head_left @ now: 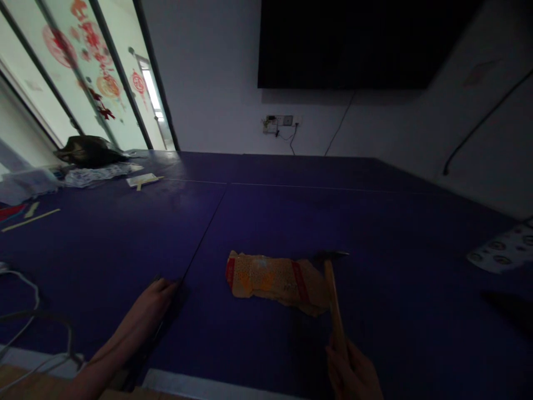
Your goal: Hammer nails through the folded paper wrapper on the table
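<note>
My right hand (pixel 353 371) is wrapped round the wooden handle of a hammer (pixel 336 305), its dark head up and pointing away from me. Just left of the hammer lies a flattened, torn piece of brown cardboard packaging (pixel 270 279) with red bands and orange print; its right end meets the handle in this view. My left hand (pixel 160 293) rests low on the blue-purple surface beside a dark seam, fingers curled together. Something small and dark shows by its fingertips, too dim to name.
A dark bag (pixel 89 151) and crumpled plastic (pixel 95 174) lie at the far left, near a white packet (pixel 144 179). White cables (pixel 35 294) loop at the near left. A patterned white item (pixel 502 251) sits at right. A black screen (pixel 358 44) hangs on the wall.
</note>
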A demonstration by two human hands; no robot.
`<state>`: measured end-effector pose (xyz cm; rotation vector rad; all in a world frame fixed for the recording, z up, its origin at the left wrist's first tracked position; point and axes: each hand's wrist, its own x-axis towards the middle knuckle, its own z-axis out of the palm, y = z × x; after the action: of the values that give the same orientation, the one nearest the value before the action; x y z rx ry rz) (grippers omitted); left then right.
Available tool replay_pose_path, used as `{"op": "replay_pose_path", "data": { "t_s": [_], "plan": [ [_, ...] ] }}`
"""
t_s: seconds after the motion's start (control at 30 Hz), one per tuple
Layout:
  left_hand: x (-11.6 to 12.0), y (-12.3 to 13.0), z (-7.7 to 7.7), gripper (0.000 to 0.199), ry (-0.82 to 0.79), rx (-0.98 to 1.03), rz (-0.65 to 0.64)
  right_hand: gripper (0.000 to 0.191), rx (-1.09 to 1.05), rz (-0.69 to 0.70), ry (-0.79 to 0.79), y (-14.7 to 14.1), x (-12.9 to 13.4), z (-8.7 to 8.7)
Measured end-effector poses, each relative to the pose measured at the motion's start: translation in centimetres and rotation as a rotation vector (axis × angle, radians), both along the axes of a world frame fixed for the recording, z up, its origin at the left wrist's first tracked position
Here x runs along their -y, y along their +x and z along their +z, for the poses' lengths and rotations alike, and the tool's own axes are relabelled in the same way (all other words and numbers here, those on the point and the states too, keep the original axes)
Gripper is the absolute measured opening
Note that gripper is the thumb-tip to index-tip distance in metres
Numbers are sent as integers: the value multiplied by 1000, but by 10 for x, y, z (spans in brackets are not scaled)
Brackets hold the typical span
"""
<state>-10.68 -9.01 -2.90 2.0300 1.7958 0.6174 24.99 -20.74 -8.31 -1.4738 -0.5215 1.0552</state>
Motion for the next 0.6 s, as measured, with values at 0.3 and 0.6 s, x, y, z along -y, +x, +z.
{"op": "replay_pose_path", "data": {
  "t_s": [0.3,0.6],
  "plan": [
    [-38,100,19,17,32,531,-282,37,27,44,36,-4,-1,4],
    [-39,188,-19,8,-209,853,-412,31,235,128,37,-5,-1,11]
  ]
}}
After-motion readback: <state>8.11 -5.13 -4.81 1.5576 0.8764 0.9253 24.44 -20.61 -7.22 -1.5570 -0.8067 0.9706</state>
